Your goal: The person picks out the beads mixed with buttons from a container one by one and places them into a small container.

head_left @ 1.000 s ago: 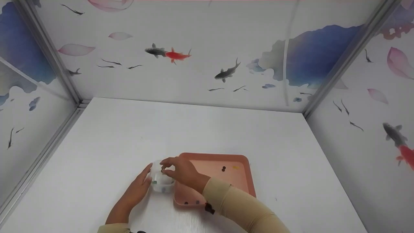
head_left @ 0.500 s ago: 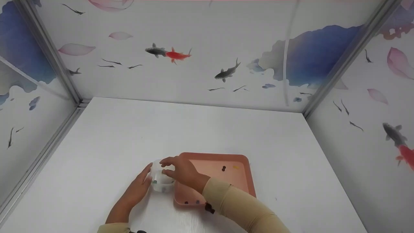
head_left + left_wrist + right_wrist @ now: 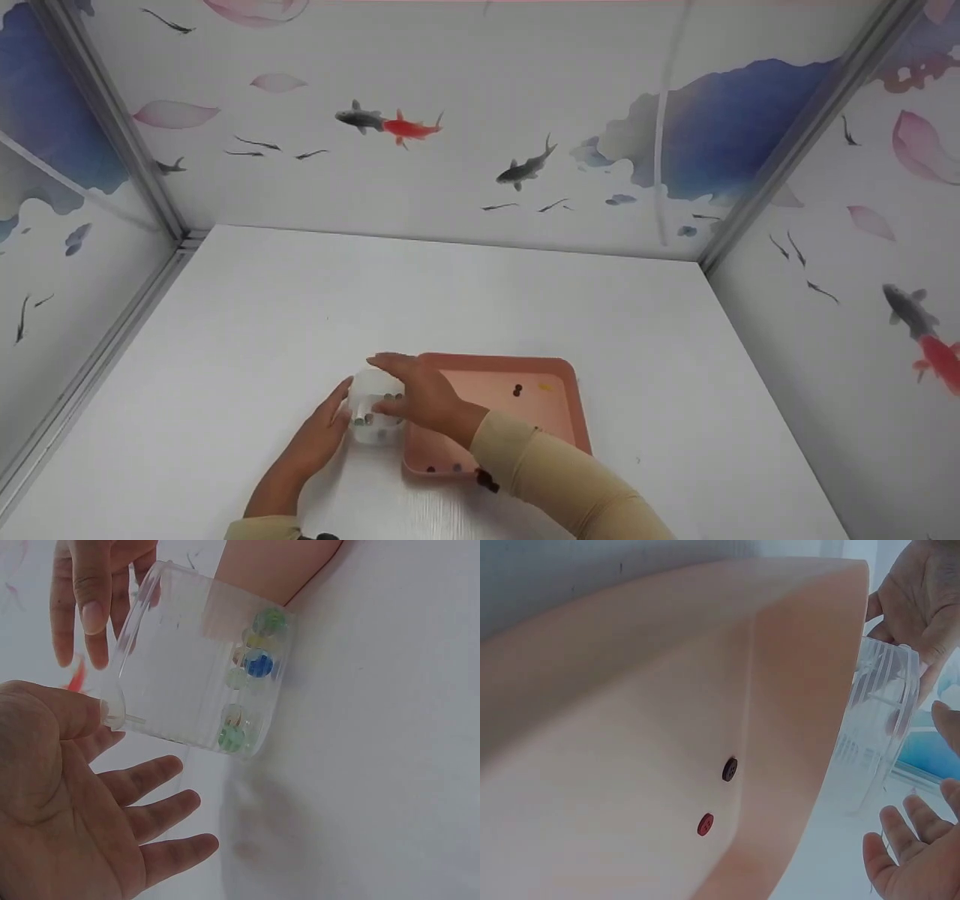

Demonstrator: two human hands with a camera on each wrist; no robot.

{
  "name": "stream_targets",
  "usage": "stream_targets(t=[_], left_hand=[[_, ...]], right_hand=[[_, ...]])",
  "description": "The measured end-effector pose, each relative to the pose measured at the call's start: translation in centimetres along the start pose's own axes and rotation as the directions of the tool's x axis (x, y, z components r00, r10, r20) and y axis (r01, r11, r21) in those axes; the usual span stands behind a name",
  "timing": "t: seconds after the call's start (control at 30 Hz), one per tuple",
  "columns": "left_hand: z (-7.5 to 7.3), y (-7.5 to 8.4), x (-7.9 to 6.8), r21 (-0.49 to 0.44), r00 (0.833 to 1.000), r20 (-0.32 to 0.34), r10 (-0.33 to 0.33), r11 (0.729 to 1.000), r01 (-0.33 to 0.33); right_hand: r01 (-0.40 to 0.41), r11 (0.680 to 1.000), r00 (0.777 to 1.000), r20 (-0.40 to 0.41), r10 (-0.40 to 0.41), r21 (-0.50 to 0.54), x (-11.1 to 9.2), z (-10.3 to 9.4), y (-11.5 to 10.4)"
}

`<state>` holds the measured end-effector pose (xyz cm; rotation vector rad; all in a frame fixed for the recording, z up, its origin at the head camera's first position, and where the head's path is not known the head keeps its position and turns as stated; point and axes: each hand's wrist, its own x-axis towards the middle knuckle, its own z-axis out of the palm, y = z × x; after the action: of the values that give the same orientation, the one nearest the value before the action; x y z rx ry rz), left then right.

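A clear plastic box (image 3: 367,431) stands at the tray's left edge, with several marbles inside. The left wrist view shows a blue marble (image 3: 259,663) and green ones low in the box, seen through its wall. My left hand (image 3: 319,439) rests against the box's left side, the thumb at its rim and the other fingers straight and spread. Above the box's opening is my right hand (image 3: 427,394), its thumb and fingers parted with nothing between them. In the right wrist view its fingers (image 3: 900,840) look relaxed beside the box.
The pink-orange tray (image 3: 574,405) lies right of the box, under my right forearm. In it are a red button (image 3: 706,824), a dark button (image 3: 730,769) and a small yellow thing (image 3: 546,388). Printed wall panels (image 3: 450,180) enclose the white table (image 3: 262,300).
My right thumb and fingers have spread apart over the box, letting go of something small. More marbles now show inside it. The left hand has stayed at the box's side.
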<state>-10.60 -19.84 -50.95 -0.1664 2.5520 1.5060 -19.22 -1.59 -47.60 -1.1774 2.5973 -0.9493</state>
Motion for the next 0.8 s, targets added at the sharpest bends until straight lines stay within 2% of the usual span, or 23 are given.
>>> stream_targets(t=[0.2, 0.53, 0.8], left_hand=[[-0.1, 0.1, 0.0, 0.002, 1.000, 0.000, 0.003, 1.000, -0.003], [-0.5, 0.1, 0.1, 0.023, 0.998, 0.011, -0.061, 0.998, 0.061], [-0.8, 0.1, 0.1, 0.039, 0.999, 0.014, -0.040, 0.998, 0.039]], right_hand=[[0.003, 0.998, 1.000, 0.012, -0.003, -0.056, -0.2, -0.2, 0.0], [-0.059, 0.995, 0.998, 0.031, 0.062, -0.084, -0.6, -0.8, -0.3], [-0.073, 0.994, 0.997, 0.003, 0.073, -0.080, -1.2, -1.5, -0.3]])
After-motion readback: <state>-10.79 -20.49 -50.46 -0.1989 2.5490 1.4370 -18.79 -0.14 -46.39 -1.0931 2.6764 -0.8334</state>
